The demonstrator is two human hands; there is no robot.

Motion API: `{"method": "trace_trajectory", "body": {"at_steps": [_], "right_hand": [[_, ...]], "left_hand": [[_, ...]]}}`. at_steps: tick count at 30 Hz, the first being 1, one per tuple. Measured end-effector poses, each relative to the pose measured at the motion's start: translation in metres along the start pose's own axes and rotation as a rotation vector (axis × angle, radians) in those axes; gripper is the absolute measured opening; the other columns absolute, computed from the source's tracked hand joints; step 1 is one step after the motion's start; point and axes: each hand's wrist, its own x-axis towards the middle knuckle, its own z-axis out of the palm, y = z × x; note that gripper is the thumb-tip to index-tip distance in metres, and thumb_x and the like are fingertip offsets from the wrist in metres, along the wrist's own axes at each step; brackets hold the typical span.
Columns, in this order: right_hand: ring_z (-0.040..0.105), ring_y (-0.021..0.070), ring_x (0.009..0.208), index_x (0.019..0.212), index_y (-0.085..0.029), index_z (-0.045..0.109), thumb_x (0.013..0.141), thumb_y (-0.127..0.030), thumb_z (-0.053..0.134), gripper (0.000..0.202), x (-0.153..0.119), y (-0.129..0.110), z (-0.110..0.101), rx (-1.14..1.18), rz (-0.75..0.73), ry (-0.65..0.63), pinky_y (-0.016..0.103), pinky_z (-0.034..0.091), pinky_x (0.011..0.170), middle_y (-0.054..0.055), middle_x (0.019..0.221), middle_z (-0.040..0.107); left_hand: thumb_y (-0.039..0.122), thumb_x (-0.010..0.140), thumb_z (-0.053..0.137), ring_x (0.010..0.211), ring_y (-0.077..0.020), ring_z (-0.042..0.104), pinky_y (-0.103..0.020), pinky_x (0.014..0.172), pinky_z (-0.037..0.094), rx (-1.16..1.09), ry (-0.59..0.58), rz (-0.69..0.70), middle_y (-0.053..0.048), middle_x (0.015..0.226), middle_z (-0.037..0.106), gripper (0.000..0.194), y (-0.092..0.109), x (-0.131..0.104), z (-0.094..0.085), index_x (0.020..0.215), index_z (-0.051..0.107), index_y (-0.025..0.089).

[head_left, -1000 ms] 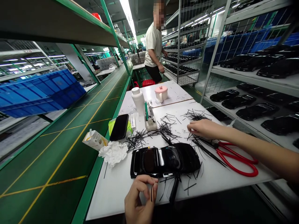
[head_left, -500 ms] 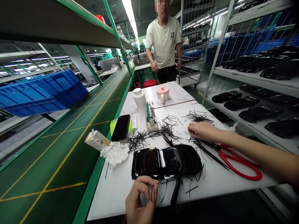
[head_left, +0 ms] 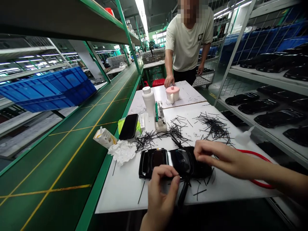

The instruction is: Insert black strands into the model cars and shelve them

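Observation:
A glossy black model car (head_left: 157,160) lies across the white table (head_left: 125,192). At its near side my left hand (head_left: 163,189) is closed in a pinch; what sits between its fingertips is too small to make out. Over the car's right end my right hand (head_left: 216,157) is also closed, fingertips together, its contents hidden. Behind the car are heaps of thin black strips (head_left: 215,125). A black tool (head_left: 183,192) pokes out at the near side of the car. Red-handled scissors (head_left: 262,155) lie partly under my right forearm.
A white bottle (head_left: 148,99), a pink-lidded cup (head_left: 172,93), a phone (head_left: 129,126), crumpled tissue (head_left: 122,152) and a drink carton (head_left: 105,137) stand or lie behind. A person (head_left: 190,41) reaches onto the far table. A green conveyor (head_left: 72,150) runs left; racks (head_left: 264,75) hold black cars on the right.
My right hand has moved from the strips to the car's right end. My left hand has risen over the car's near edge. The person has come closer and put a hand near the cup.

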Motion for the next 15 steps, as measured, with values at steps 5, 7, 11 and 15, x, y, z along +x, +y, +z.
{"method": "trace_trajectory", "body": {"at_steps": [5, 7, 11, 15], "right_hand": [[0.051, 0.0135, 0.077, 0.092, -0.022, 0.049, 0.102, -0.019, 0.04, 0.014, -0.012, -0.01, 0.032, 0.045, -0.086, 0.029, 0.024, 0.042, 0.069, 0.001, 0.086, 0.053], [0.05, 0.0131, 0.077, 0.093, -0.023, 0.048, 0.102, -0.018, 0.04, 0.013, -0.014, -0.011, 0.037, 0.071, -0.103, 0.053, 0.023, 0.042, 0.068, 0.001, 0.086, 0.051], [0.05, 0.0128, 0.075, 0.092, -0.023, 0.049, 0.102, -0.018, 0.041, 0.013, -0.016, -0.012, 0.039, 0.12, -0.08, 0.069, 0.022, 0.042, 0.067, 0.0, 0.084, 0.051], [0.051, 0.013, 0.074, 0.09, -0.023, 0.051, 0.101, -0.02, 0.043, 0.013, -0.017, -0.013, 0.04, 0.13, -0.054, 0.057, 0.023, 0.043, 0.066, 0.0, 0.082, 0.053]], "left_hand": [[0.011, 0.093, 0.056, 0.08, -0.0104, 0.06, -0.021, 0.075, 0.047, -0.075, -0.098, -0.08, 0.002, 0.087, 0.063, 0.015, 0.005, 0.001, 0.009, 0.088, 0.05, 0.023], [0.012, 0.093, 0.057, 0.079, -0.0108, 0.06, -0.022, 0.074, 0.047, -0.111, -0.114, -0.108, 0.002, 0.086, 0.064, 0.015, 0.007, 0.0, 0.011, 0.085, 0.049, 0.022], [0.014, 0.092, 0.059, 0.078, -0.012, 0.06, -0.024, 0.072, 0.046, -0.154, -0.107, -0.152, 0.0, 0.086, 0.066, 0.018, 0.009, 0.0, 0.012, 0.081, 0.047, 0.021], [0.015, 0.089, 0.061, 0.073, -0.013, 0.058, -0.026, 0.07, 0.044, -0.129, -0.096, -0.19, -0.001, 0.083, 0.067, 0.021, 0.012, -0.001, 0.012, 0.077, 0.045, 0.021]]}}
